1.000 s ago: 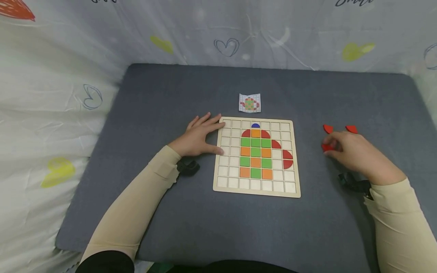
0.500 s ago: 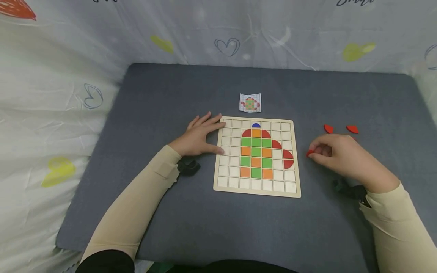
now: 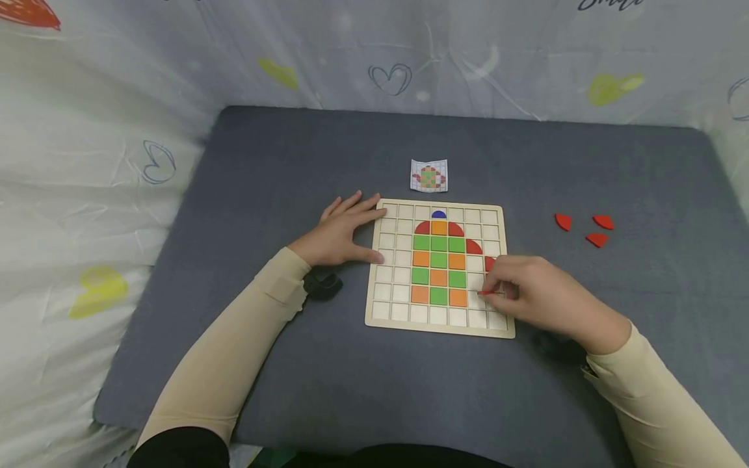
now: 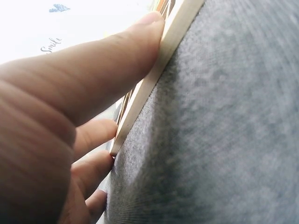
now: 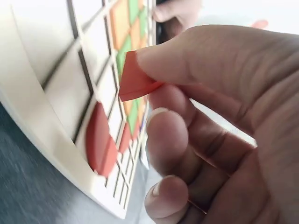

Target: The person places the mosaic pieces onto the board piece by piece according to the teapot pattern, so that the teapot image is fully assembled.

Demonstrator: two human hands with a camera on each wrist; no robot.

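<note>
Where the head view looks down, our right hand pinches a red piece over the board's right side; left hand lies flat, fingers straight, on its left edge. Left wrist: thumb against frame. Right wrist: fingertips clamp the red piece above the grid.

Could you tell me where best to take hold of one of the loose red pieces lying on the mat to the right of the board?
Judging by its flat lie, take a loose red piece from above, pinching its thin edges; nothing crowds it on the grey mat.
</note>
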